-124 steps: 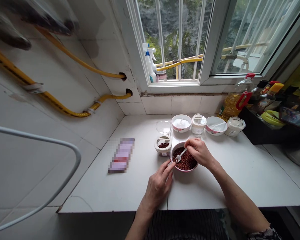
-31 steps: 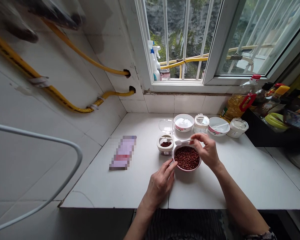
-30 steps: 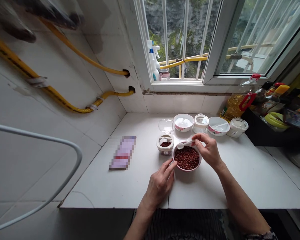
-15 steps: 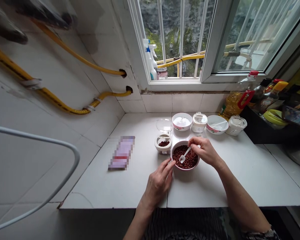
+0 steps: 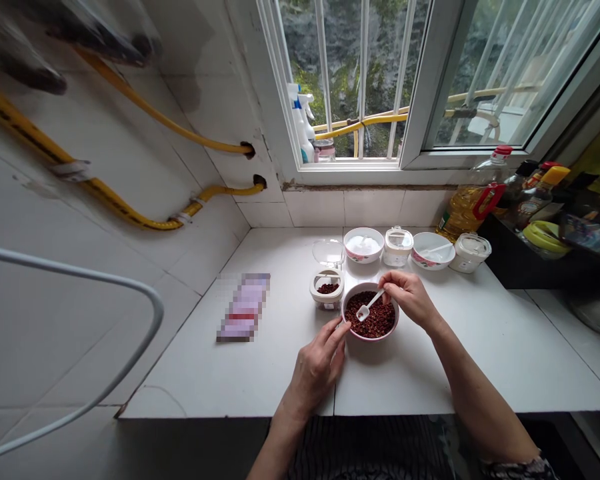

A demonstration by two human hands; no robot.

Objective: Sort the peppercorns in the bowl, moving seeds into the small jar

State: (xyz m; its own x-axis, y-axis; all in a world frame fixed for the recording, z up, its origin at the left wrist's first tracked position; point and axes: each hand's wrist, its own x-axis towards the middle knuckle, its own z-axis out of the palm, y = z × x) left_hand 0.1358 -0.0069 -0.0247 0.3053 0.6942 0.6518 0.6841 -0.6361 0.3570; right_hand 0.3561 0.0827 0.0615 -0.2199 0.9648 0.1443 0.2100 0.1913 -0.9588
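A round bowl (image 5: 370,340) with a pinkish outer wall holds many small dark-red grains that look like peppercorns. My left hand (image 5: 317,363) steadies it, fingertips on the left rim and the other fingers low against its side. Pinched by its handle in my right hand (image 5: 410,300) is a small white plastic spoon (image 5: 371,304), its scoop just over the grains with a few dark bits in it. Left of the bowl stands a small seasoning jar (image 5: 326,298), partly filled with the same grains, its clear lid (image 5: 329,251) raised behind it.
Behind are a bowl of white powder (image 5: 364,255), a lidded jar (image 5: 398,247), a flowered bowl (image 5: 433,261) with a white spoon and another jar (image 5: 472,253). An oil bottle (image 5: 467,207) and a black bottle tray (image 5: 510,263) stand right. A blurred purple packet (image 5: 244,310) lies left.
The spoon has shifted slightly left and up over the grains, and my right hand has moved a little with it. My left hand stays at the bowl.
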